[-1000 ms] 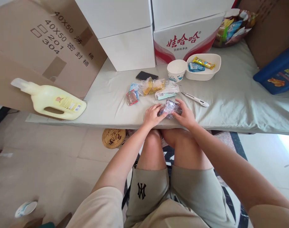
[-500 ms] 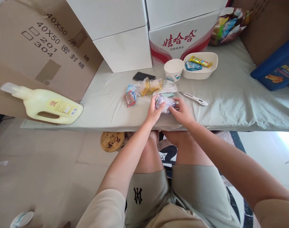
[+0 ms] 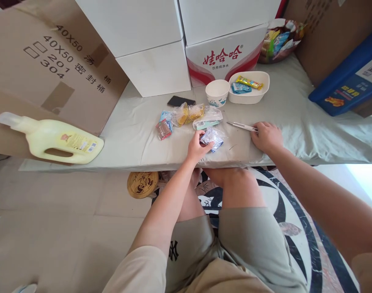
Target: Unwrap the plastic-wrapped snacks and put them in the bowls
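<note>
My left hand (image 3: 198, 146) is closed around the left side of a crinkly clear plastic packet (image 3: 214, 139) with blue-purple contents, near the table's front edge. What is inside cannot be made out. To the right, my right hand (image 3: 267, 136) has its fingers on the handle end of a white utility knife (image 3: 241, 125), which lies on the cloth pointing left. Behind the packet are a clear wrapper with a pale green strip (image 3: 208, 123) and clear bags with yellow contents (image 3: 188, 114). Small red and blue sachets (image 3: 164, 129) lie left of them.
A black phone (image 3: 181, 101), a paper cup (image 3: 217, 92) and a white tub (image 3: 249, 97) with snack packets stand farther back. White cartons (image 3: 153, 69) line the rear. A yellow bottle (image 3: 63, 140) lies at left, by a big cardboard box (image 3: 91, 106). A blue container (image 3: 341, 87) is at right.
My right hand has let go of the plastic packet and moved right onto the utility knife. My left hand still holds the packet. The view has shifted slightly.
</note>
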The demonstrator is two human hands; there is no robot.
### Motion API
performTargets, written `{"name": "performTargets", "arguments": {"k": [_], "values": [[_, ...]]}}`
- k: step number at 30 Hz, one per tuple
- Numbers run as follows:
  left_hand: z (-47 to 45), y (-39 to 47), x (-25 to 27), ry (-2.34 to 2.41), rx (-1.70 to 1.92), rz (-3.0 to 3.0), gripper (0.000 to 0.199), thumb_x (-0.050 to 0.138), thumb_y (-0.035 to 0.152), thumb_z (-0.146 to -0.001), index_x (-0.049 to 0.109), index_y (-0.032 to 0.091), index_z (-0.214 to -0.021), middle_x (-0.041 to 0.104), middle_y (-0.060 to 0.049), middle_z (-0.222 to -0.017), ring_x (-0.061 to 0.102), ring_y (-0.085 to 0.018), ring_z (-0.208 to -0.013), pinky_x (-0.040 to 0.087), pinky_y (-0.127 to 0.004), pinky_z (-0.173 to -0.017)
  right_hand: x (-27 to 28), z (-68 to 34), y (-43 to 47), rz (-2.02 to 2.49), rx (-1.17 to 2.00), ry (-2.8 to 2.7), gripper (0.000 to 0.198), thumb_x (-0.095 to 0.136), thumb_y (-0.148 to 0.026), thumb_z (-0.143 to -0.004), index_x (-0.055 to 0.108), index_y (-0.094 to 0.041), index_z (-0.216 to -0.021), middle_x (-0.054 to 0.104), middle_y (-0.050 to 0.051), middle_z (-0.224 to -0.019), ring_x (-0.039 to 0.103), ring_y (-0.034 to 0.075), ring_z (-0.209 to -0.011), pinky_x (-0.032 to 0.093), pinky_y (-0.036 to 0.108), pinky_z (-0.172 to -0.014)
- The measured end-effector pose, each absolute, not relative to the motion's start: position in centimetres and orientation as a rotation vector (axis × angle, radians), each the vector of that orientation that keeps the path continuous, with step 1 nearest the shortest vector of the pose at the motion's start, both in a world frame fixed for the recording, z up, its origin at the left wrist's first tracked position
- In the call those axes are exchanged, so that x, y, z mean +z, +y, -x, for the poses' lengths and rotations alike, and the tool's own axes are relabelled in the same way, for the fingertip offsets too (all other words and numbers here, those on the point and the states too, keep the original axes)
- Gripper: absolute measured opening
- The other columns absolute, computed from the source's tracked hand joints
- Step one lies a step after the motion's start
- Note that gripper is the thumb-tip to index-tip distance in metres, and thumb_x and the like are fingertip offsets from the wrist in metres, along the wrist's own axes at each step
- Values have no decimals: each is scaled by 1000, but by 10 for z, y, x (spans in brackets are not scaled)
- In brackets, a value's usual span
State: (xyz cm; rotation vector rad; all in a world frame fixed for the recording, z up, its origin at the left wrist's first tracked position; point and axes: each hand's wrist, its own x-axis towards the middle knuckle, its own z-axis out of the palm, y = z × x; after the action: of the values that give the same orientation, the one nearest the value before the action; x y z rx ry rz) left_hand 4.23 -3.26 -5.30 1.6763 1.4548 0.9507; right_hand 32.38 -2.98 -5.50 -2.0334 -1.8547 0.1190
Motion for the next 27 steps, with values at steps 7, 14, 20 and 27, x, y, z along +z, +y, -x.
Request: {"name": "performTargets", "arguments": {"k": [7, 14, 20, 27], "values": [[-42, -32, -60, 1431, 999, -1623, 64, 80, 29, -74, 45, 24, -127, 66, -7, -121, 70, -16, -87, 57, -30, -82, -25, -297, -71, 1891, 349, -1746, 38, 45, -34, -90, 57, -21, -123, 67, 9, -79, 61, 30, -73, 44, 38, -66], [-43, -29, -63, 1476, 955, -1612, 74, 83, 35, -75, 42, 24, -136, 65, -12, -128, 72, -20, -97, 58, -35, -89, -26, -246, -86, 1660, 427, -2004, 40, 35, -38, -97, 65, -20, -116, 73, 15, -104, 67, 32, -89, 47, 38, -71], [-44, -32, -60, 1490, 951, -1684, 68, 79, 35, -77, 44, 24, -135, 65, -12, -131, 69, -22, -107, 57, -37, -94, -23, -250, -85, 1895, 469, -2296, 38, 38, -33, -98, 65, -19, -121, 75, 14, -95, 67, 31, -80, 37, 34, -62], [-43, -30, -60, 1474, 962, -1674, 64, 78, 33, -77, 47, 25, -132, 68, -8, -123, 71, -20, -92, 57, -37, -89, -12, -297, -114, 1927, 643, -2406, 36, 36, -36, -99, 67, -21, -110, 71, 10, -82, 65, 27, -77, 37, 31, -62]]}}
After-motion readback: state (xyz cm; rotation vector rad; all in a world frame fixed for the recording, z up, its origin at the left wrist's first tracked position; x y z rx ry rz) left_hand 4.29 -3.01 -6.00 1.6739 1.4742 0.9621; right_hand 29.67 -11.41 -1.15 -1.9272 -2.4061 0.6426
